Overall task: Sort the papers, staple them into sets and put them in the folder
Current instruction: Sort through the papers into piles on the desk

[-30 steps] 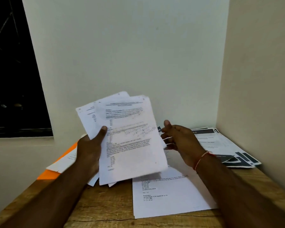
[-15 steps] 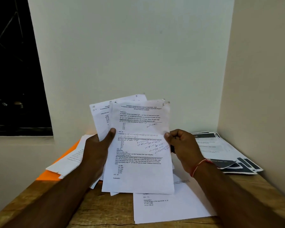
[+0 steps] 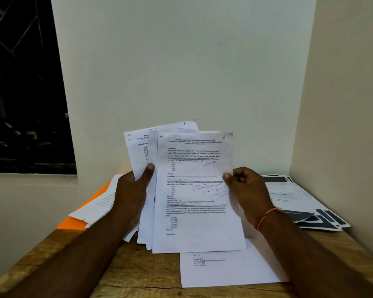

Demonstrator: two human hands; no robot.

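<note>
Front sheet (image 3: 194, 239): is showing a handwritten "3" top right, with "Explanation" printed.
Rear sheet (image 3: 174, 127): is showing "5".
Left hand (image 3: 134, 190): is gripping the fanned papers (image 3: 146, 222), thumb in front.
Right hand (image 3: 248, 190): is now pinching the front sheet's 3 o'clock edge; a second ago it was hovering open.
Orange folder (image 3: 71, 223): is lying at 9 o'clock under loose pages (image 3: 99, 205).

Held sheets (image 3: 194, 190): white, black print with handwritten notes. Folder (image 3: 73, 222): orange; table (image 3: 138, 269): brown wood grain. Pile at right (image 3: 299, 201): white pages with dark grey blocks; wrist thread (image 3: 265, 216): red.
</note>
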